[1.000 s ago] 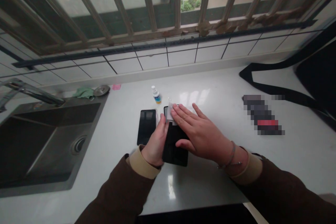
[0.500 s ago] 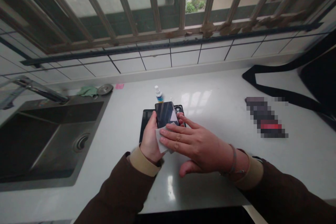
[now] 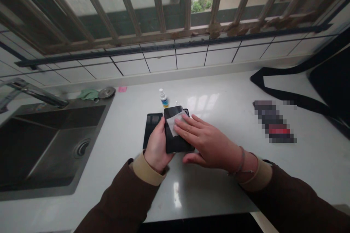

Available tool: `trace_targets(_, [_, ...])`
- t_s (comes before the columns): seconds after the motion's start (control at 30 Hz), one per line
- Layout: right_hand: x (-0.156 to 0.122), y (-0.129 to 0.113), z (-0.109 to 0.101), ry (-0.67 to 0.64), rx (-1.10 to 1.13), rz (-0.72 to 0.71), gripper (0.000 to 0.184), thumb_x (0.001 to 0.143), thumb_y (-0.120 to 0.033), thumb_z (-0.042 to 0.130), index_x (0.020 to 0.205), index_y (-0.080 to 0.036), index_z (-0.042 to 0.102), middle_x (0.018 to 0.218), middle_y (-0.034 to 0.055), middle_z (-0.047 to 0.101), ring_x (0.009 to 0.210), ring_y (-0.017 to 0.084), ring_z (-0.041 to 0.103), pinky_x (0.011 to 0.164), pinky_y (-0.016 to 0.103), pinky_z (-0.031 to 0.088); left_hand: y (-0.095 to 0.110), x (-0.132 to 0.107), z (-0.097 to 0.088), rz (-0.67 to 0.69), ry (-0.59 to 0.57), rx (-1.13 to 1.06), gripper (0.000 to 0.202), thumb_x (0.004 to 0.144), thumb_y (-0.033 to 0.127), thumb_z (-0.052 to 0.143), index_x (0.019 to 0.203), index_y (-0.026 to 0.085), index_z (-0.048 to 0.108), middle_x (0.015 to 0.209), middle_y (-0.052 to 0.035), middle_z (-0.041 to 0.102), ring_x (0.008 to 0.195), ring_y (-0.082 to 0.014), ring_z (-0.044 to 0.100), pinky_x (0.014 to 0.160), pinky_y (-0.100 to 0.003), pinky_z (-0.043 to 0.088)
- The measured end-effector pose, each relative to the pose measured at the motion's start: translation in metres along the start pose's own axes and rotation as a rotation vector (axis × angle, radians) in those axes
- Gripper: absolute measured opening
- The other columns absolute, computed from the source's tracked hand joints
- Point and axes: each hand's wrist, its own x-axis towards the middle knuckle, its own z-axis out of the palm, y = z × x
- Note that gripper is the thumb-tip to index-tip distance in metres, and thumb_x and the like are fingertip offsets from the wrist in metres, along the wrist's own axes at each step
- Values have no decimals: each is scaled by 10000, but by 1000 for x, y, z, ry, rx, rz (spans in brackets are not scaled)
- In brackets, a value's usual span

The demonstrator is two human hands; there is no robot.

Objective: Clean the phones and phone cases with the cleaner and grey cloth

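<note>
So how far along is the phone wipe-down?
Nothing clearly finished; a small white-capped bottle stands aside. In hand: the left hand grips a slim black phone while the right hand presses a white cloth wipe on its glass. Left: a second black phone lies flat, no wipe on it.

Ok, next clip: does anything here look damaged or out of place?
The window grille looks damaged: its lower rail is crusted with brown rust. Also, an item on the counter is pixelated beyond recognition.
</note>
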Motion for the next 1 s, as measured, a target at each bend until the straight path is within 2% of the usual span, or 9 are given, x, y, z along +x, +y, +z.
trace_targets(0.17, [1, -5, 0, 1, 43, -114, 836, 1067, -748, 486, 1591, -102, 568, 1646, 182, 576, 1598, 337, 472, 1376, 567, 295, 9, 2, -4, -87, -18, -36, 750, 1151, 552, 295, 1510, -27, 608, 1154, -226, 824, 1044, -276, 815, 1042, -368, 605])
trace_targets(0.37, [-2, -3, -1, 100, 62, -158, 709, 1069, -707, 535, 1518, -171, 650, 1529, 147, 696, 1517, 321, 578, 1358, 582, 327, 9, 1, -7, -67, -99, 25, 717, 1128, 591, 397, 1489, 25, 649, 1182, -221, 824, 1029, -298, 811, 977, -397, 632])
trace_targets(0.43, [-2, -4, -1, 201, 82, -120, 560, 1100, -596, 560, 1494, -211, 667, 1503, 123, 719, 1482, 314, 611, 1328, 597, 381, 9, 0, -6, -39, -95, 30, 629, 1130, 527, 459, 1514, 62, 637, 1184, -200, 828, 994, -282, 819, 963, -387, 636])
trace_targets(0.53, [-2, -5, -2, 397, 101, 93, 388, 1114, -330, 587, 1493, -273, 645, 1524, 98, 701, 1481, 296, 599, 1275, 590, 460, 7, -2, -3, -33, -108, 34, 507, 1133, 442, 503, 1544, 171, 629, 1225, -153, 830, 1033, -277, 824, 1010, -407, 628])
trace_targets(0.6, [-1, -4, 0, 476, 111, 250, 445, 1092, -309, 623, 1534, -262, 588, 1591, 137, 627, 1522, 315, 545, 1271, 600, 462, 3, -5, -3, -104, -151, 53, 522, 1130, 491, 499, 1521, 182, 654, 1241, -161, 826, 1111, -308, 813, 1056, -447, 614])
trace_targets(0.67, [-1, -2, 5, 486, 143, 361, 617, 1057, -420, 688, 1606, -222, 488, 1665, 199, 512, 1578, 362, 464, 1289, 638, 427, -3, -8, -2, -160, -176, 101, 583, 1121, 559, 487, 1474, 143, 691, 1214, -188, 829, 1160, -337, 798, 1083, -473, 600])
trace_targets(0.73, [-1, 0, 13, 445, 205, 428, 821, 1014, -516, 731, 1676, -203, 359, 1717, 237, 406, 1626, 398, 381, 1299, 671, 395, -10, -11, -1, -150, -185, 145, 600, 1124, 569, 468, 1428, 119, 722, 1190, -196, 833, 1173, -343, 793, 1108, -482, 582])
trace_targets(0.87, [-3, 1, 25, 317, 375, 446, 1101, 929, -561, 821, 1747, -264, 146, 1789, 234, 256, 1669, 429, 284, 1255, 683, 455, -14, -14, 2, -153, -228, 117, 623, 1141, 570, 392, 1365, 119, 759, 1195, -189, 833, 1198, -343, 782, 1149, -498, 549])
trace_targets(1.0, [-3, -1, 28, 278, 497, 440, 1223, 865, -574, 880, 1757, -305, 86, 1816, 219, 175, 1658, 436, 307, 1203, 641, 533, -9, -12, 3, -150, -205, 50, 673, 1131, 613, 370, 1373, 116, 753, 1177, -196, 833, 1268, -360, 750, 1169, -522, 535])
